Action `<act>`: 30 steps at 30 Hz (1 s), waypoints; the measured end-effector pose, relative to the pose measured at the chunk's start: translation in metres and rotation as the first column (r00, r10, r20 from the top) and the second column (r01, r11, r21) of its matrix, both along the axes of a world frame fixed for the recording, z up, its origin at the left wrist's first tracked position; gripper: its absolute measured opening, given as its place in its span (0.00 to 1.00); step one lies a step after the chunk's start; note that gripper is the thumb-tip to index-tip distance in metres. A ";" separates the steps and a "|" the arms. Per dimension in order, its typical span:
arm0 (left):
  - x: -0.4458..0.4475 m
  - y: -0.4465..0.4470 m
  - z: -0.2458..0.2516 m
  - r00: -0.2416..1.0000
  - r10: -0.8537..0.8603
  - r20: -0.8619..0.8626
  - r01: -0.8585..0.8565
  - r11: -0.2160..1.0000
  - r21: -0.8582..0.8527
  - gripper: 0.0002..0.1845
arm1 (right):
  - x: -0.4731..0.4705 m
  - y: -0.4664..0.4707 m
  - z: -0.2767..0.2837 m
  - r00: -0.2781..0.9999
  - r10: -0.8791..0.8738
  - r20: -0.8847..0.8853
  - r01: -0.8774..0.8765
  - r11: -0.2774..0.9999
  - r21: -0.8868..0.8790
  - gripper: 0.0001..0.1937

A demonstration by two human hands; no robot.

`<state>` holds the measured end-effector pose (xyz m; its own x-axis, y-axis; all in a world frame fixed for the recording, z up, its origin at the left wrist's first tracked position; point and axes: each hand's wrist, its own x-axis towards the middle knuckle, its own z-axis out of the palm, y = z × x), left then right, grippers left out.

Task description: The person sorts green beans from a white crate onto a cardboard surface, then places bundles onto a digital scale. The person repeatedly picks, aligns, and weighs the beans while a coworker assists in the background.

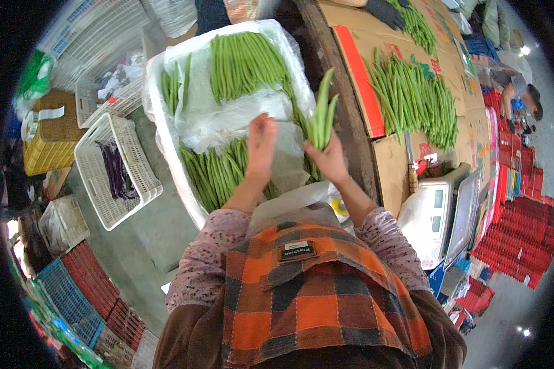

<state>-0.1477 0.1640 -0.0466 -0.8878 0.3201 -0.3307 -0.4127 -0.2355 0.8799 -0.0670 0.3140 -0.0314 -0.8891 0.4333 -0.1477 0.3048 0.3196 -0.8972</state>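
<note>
My right hand (pixel 328 157) is closed around the lower ends of a small bunch of green beans (pixel 322 115), held upright over the right rim of a white foam box (pixel 154 92). My left hand (pixel 262 145) is over the middle of the box with nothing seen in it, slightly blurred, its palm turned inward. The box is lined with clear plastic film (pixel 235 117). Green beans lie side by side in a row at its far end (pixel 247 67), with a few at the far left (pixel 171 90) and more at the near left (pixel 212 175).
Right of the box, a cardboard-covered table (pixel 351 46) holds a bean pile (pixel 415 101), a knife (pixel 412 170) and a weighing scale (pixel 436 221). A white crate (pixel 90 180) with purple pods stands left. A co-worker's dark-gloved hand (pixel 385 14) is at the table's far end.
</note>
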 end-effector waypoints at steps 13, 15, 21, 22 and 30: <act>0.013 -0.052 -0.009 0.989 -0.089 0.117 0.073 0.988 0.136 0.12 | -0.009 0.048 0.069 0.955 -0.281 -0.097 -0.069 0.110 -0.992 0.19; 0.013 -0.048 -0.001 0.984 -0.113 0.139 0.101 0.991 0.089 0.12 | -0.009 0.046 0.074 0.955 -0.281 -0.097 -0.069 0.109 -0.992 0.19; 0.043 -0.016 0.036 0.779 -0.482 0.400 0.220 0.808 0.546 0.26 | -0.011 0.022 0.083 0.929 -0.357 -0.096 0.036 0.344 -0.938 0.18; 0.046 -0.009 0.041 0.728 -0.509 0.459 0.189 0.793 0.580 0.28 | -0.013 0.015 0.082 0.922 -0.367 -0.123 0.039 0.403 -0.914 0.18; 0.050 0.031 0.061 0.689 -0.476 0.546 0.010 0.760 0.649 0.28 | -0.002 -0.019 0.082 0.959 -0.212 -0.185 0.035 0.741 -0.670 0.15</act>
<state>-0.0982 0.1946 0.0141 -0.3690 0.8120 -0.4522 -0.9243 -0.3715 0.0870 -0.0694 0.2945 0.0501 -0.8792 0.4162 -0.2318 0.0526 -0.3989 -0.9155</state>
